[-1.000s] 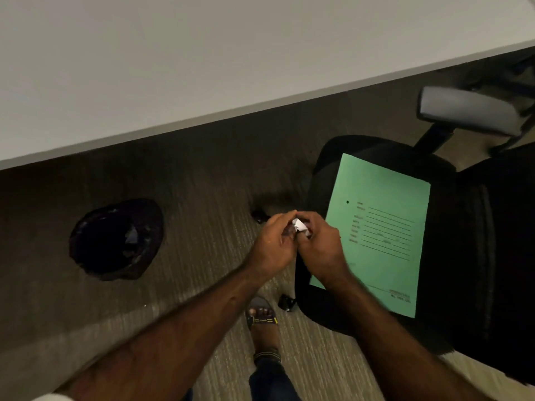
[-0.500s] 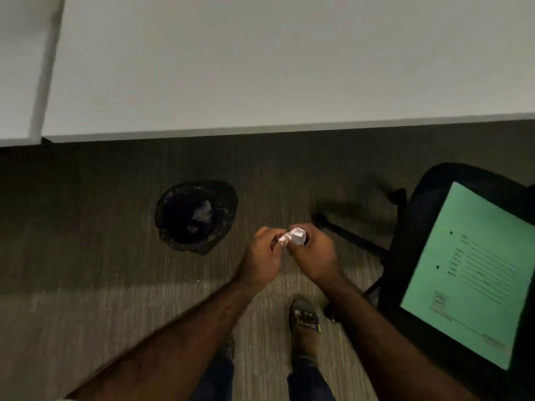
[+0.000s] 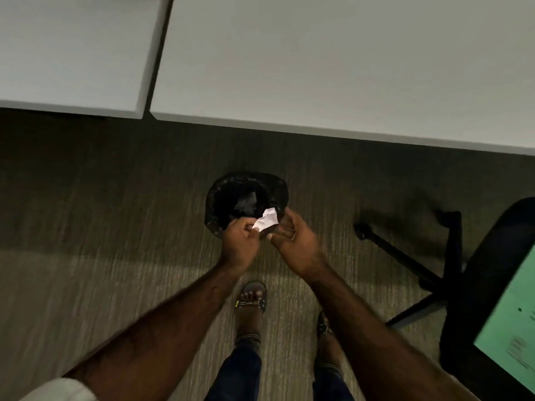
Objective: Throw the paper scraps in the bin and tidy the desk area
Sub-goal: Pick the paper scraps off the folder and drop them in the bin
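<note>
A crumpled white paper scrap (image 3: 267, 219) is held between my two hands, right above the near rim of the bin (image 3: 215, 198). The bin is round, lined with a black bag, and stands on the carpet just in front of the desk edge. My left hand (image 3: 240, 244) pinches the scrap's lower left corner. My right hand (image 3: 295, 244) has its thumb and curled fingers against the scrap's right side. A pale scrap lies inside the dark bin.
Two white desk tops (image 3: 333, 59) span the far side, with a gap between them at the upper left. A black office chair (image 3: 486, 285) with a green printed sheet (image 3: 512, 334) on its seat stands at the right, its wheeled base (image 3: 405, 256) reaching toward me. My sandalled feet (image 3: 250, 302) stand on the carpet.
I have turned and stepped left from the chair toward the bin. Both hands, holding the scrap together, now sit over the bin's near rim and have drawn slightly apart.
</note>
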`<state>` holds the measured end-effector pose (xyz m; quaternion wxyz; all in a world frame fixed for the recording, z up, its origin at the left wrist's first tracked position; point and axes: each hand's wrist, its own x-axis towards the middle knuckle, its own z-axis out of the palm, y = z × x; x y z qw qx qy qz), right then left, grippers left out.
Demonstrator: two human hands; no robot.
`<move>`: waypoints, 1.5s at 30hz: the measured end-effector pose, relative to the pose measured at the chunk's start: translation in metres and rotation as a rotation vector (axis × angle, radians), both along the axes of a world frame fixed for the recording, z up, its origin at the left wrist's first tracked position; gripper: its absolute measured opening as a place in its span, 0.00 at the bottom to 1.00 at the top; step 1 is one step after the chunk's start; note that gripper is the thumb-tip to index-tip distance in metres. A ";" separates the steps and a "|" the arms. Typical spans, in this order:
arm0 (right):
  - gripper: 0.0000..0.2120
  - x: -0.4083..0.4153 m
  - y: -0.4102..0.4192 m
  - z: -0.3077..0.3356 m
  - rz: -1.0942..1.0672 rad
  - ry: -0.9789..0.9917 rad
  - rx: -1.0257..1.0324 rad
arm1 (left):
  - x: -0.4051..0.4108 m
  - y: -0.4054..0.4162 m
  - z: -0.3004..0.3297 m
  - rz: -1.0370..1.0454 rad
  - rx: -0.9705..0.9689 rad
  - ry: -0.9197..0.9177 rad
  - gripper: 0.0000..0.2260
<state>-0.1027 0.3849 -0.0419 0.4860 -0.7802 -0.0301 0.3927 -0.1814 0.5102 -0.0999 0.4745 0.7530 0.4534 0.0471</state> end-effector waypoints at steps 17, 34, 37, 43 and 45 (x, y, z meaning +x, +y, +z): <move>0.31 -0.021 0.011 -0.011 0.197 -0.031 -0.076 | 0.002 0.041 -0.026 0.396 -0.367 0.125 0.14; 0.30 0.035 -0.156 0.029 -0.056 -0.165 -0.134 | 0.067 -0.120 0.037 -0.003 -0.300 0.051 0.08; 0.29 0.060 -0.211 0.043 -0.112 -0.229 -0.174 | 0.091 -0.174 0.058 -0.107 -0.335 -0.005 0.08; 0.24 0.102 -0.329 0.068 -0.280 -0.353 -0.283 | 0.136 -0.275 0.094 -0.332 -0.382 -0.057 0.08; 0.24 0.112 -0.369 0.074 -0.329 -0.365 -0.355 | 0.149 -0.304 0.102 -0.419 -0.370 -0.054 0.09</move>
